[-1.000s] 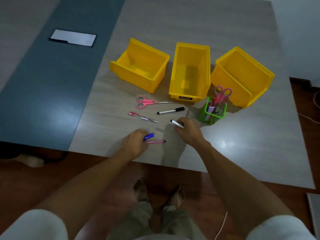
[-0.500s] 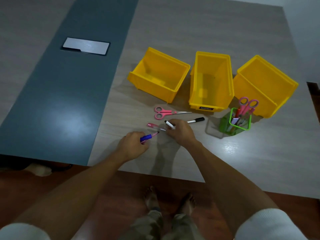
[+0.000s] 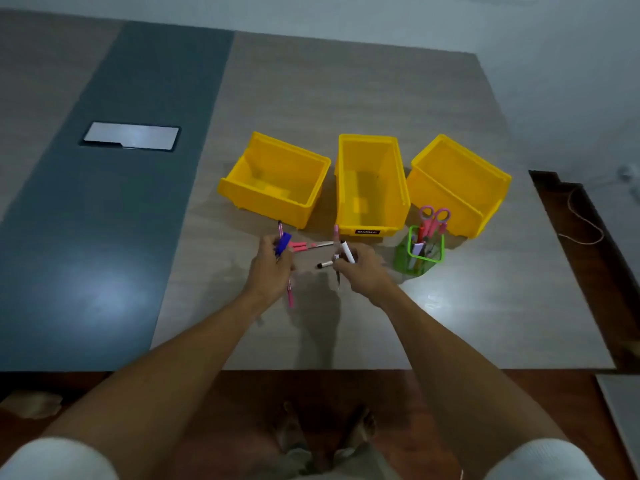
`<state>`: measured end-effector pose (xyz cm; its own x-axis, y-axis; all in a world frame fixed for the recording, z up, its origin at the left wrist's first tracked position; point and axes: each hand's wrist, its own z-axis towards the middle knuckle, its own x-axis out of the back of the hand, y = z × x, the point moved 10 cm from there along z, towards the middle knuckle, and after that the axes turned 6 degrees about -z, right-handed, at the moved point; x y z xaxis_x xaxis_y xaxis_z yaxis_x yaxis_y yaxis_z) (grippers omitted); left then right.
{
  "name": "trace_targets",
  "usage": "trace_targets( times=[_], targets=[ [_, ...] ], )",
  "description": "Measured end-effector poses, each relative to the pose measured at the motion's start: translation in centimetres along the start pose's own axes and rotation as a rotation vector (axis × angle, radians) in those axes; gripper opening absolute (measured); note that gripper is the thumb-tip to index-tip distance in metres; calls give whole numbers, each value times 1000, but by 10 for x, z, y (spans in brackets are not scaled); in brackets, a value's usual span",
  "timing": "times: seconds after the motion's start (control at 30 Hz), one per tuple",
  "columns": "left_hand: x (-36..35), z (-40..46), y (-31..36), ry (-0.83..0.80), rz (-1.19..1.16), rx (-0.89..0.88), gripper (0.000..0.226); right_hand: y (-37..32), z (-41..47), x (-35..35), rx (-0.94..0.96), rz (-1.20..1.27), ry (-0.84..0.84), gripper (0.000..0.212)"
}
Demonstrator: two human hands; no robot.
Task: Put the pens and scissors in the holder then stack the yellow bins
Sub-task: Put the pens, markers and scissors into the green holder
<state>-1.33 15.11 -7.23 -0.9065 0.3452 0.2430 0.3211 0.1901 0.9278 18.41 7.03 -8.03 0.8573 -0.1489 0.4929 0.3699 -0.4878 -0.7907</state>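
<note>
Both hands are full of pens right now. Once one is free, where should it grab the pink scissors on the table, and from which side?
Probably from above, at the pink handles. The scissors lie flat on the table between the left hand and the right hand; their thin blades point right toward the middle bin. The handles sit beside the left hand, so it reaches them most easily.
</note>
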Motion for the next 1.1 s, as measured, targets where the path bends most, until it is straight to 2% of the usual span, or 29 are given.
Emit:
trace_targets(
  times=[0.17,0.27,0.4,0.5,0.7,0.87,0.93,1.03,1.1],
  targets=[
    [-65,5,57,-64,-46,-83,15,-5,-16,83,21,22,163,17],
    [-106,2,101,-100,-33,-175,20,-7,-24,138,60,4,258,34],
    [-153,2,138,-117,-49,-225,26,7,-27,198,31,-11,341,19],
    [-180,2,164,-81,-41,-301,17,13,-25,233,69,-11,393,20],
    [-219,3,180,-14,13,-351,18,28,-15,249,105,1,366,21],
    [-250,3,156,-27,55,-312,15,66,-6,233,98,-8,284,17],
    [-261,4,141,-69,86,-280,21,68,-10,230,122,20,269,18],
    [-274,-1,130,-118,53,-222,44,70,-15,240,134,129,309,22],
    [-271,-3,129,-92,-2,-183,38,71,-15,248,114,229,334,27]
  ],
)
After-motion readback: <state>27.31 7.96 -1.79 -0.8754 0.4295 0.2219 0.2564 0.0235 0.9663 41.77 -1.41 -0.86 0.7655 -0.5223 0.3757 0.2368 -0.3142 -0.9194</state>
